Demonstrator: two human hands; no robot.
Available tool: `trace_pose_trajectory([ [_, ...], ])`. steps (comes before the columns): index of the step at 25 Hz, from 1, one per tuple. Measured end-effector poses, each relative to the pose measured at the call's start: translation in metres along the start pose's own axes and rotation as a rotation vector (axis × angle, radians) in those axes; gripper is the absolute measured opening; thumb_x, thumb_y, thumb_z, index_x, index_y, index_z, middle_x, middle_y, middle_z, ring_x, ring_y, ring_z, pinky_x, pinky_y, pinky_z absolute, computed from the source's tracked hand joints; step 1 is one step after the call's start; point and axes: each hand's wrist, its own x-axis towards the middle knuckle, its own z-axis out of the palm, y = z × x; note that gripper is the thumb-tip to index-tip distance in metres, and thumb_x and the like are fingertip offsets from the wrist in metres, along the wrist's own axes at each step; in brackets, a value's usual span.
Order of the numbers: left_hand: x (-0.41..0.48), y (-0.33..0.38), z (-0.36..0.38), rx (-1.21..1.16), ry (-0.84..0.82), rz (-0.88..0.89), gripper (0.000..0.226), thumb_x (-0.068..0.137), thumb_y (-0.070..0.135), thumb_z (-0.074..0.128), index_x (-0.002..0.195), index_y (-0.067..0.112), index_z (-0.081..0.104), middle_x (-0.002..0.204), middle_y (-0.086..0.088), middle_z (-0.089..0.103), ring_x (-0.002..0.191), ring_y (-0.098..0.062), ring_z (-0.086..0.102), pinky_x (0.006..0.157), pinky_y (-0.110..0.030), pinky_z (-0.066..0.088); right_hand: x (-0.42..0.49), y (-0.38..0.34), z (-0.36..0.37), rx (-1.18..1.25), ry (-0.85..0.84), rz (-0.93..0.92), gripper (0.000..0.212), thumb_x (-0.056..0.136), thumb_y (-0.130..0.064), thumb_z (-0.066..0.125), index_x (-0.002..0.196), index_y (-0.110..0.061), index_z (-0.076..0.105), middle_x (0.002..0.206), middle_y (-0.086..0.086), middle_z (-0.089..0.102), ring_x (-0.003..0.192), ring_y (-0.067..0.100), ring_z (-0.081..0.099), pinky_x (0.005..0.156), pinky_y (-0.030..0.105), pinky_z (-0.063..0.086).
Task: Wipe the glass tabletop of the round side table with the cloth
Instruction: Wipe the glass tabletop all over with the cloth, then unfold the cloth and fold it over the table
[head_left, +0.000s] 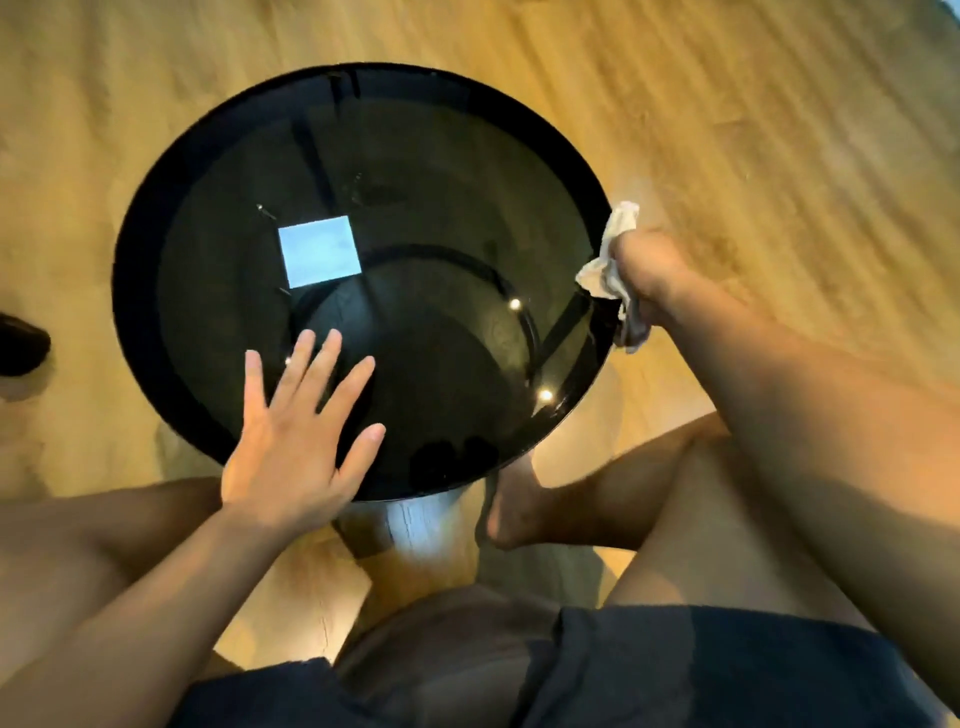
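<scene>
The round side table has a dark glass tabletop (426, 171) with a black rim and fills the middle of the head view. My left hand (296, 436) lies flat on the near left part of the glass, fingers spread and straight. My right hand (649, 275) grips a crumpled white cloth (610, 270) at the right rim of the table. The cloth bunches out above and below my fist and touches the rim edge. A bright square reflection shows on the glass left of centre.
Wooden floor (779, 130) surrounds the table. My bare legs and a foot (519, 514) sit under the near edge of the table. A dark object (21, 343) lies on the floor at the far left edge.
</scene>
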Motion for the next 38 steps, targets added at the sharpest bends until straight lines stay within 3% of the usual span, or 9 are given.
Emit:
trace_pose_trajectory([
  [6,0.001,0.000,-0.001,-0.078,-0.006,0.019,0.063,0.095,0.048,0.032,0.147,0.014,0.041,0.158,-0.014,0.031,0.150,-0.030,0.017,0.118,-0.062,0.007,-0.027,0.054,0.006,-0.016,0.003,0.058,0.055,0.083,-0.046,0.044,0.129,-0.017,0.052,0.122,0.008,0.061,0.105,0.031,0.059,0.086,0.038,0.049],
  [12,-0.001,0.000,0.001,-0.028,0.029,-0.004,0.063,0.096,0.048,0.030,0.146,0.013,0.041,0.157,-0.015,0.031,0.150,-0.032,0.016,0.118,-0.063,0.003,-0.121,0.082,0.027,0.096,-0.241,0.239,0.059,0.095,-0.026,0.048,0.148,-0.011,0.027,0.143,0.010,0.044,0.129,0.034,0.047,0.106,0.044,0.040],
  [16,0.003,0.014,-0.009,-0.123,0.043,-0.153,0.049,0.098,0.040,0.048,0.138,0.011,0.050,0.153,-0.012,0.038,0.149,-0.029,0.021,0.117,-0.058,0.000,-0.185,0.077,0.009,0.390,-0.433,0.057,0.020,0.085,-0.008,0.052,0.103,-0.016,0.055,0.110,0.018,0.061,0.110,0.041,0.061,0.092,0.053,0.053],
  [20,-0.009,0.054,-0.072,-1.132,-0.118,-0.434,0.038,0.093,0.051,0.053,0.111,0.022,0.071,0.114,0.003,0.072,0.112,-0.017,0.064,0.101,-0.039,0.046,-0.211,0.063,-0.013,0.920,-0.795,0.091,0.044,0.084,-0.011,0.048,0.126,-0.002,0.058,0.128,0.022,0.061,0.118,0.037,0.059,0.105,0.047,0.044],
  [22,-0.035,0.077,-0.094,-1.618,-0.275,-0.465,0.040,0.096,0.050,0.049,0.114,0.021,0.071,0.110,0.001,0.074,0.100,-0.015,0.069,0.086,-0.032,0.053,-0.218,0.060,-0.003,0.944,-0.919,0.154,0.052,0.089,-0.029,0.050,0.131,0.000,0.056,0.133,0.022,0.058,0.123,0.035,0.055,0.112,0.047,0.037],
  [24,-0.058,0.086,-0.092,-1.826,-0.200,-0.492,0.035,0.098,0.036,0.051,0.119,0.014,0.068,0.110,-0.005,0.074,0.092,-0.017,0.070,0.075,-0.030,0.054,-0.216,0.062,0.011,0.856,-0.843,0.128,0.064,0.091,-0.049,0.053,0.138,-0.004,0.052,0.141,0.020,0.052,0.128,0.032,0.052,0.114,0.046,0.034],
  [28,-0.077,0.062,-0.079,-1.864,0.032,-0.624,0.031,0.092,0.017,0.064,0.122,0.009,0.063,0.112,-0.012,0.072,0.092,-0.018,0.070,0.073,-0.031,0.054,-0.216,0.065,0.027,0.788,-0.881,0.134,0.070,0.093,-0.062,0.041,0.133,-0.007,0.057,0.134,0.018,0.060,0.127,0.033,0.055,0.112,0.048,0.036],
  [32,-0.077,0.057,-0.080,-1.806,0.011,-0.698,0.047,0.082,0.013,0.075,0.125,0.014,0.056,0.108,-0.008,0.073,0.092,-0.018,0.073,0.072,-0.031,0.057,-0.218,0.068,0.034,0.526,-0.860,0.094,0.041,0.098,-0.026,0.055,0.134,-0.007,0.054,0.127,0.017,0.065,0.116,0.033,0.064,0.101,0.047,0.049],
  [38,-0.068,0.064,-0.070,-1.769,-0.090,-0.739,0.073,0.069,0.038,0.082,0.132,0.025,0.047,0.124,-0.004,0.064,0.108,-0.024,0.066,0.096,-0.047,0.053,-0.209,0.073,0.034,0.589,-0.862,0.135,0.066,0.071,-0.013,0.062,0.136,-0.013,0.052,0.132,0.021,0.059,0.117,0.041,0.061,0.090,0.050,0.054],
])
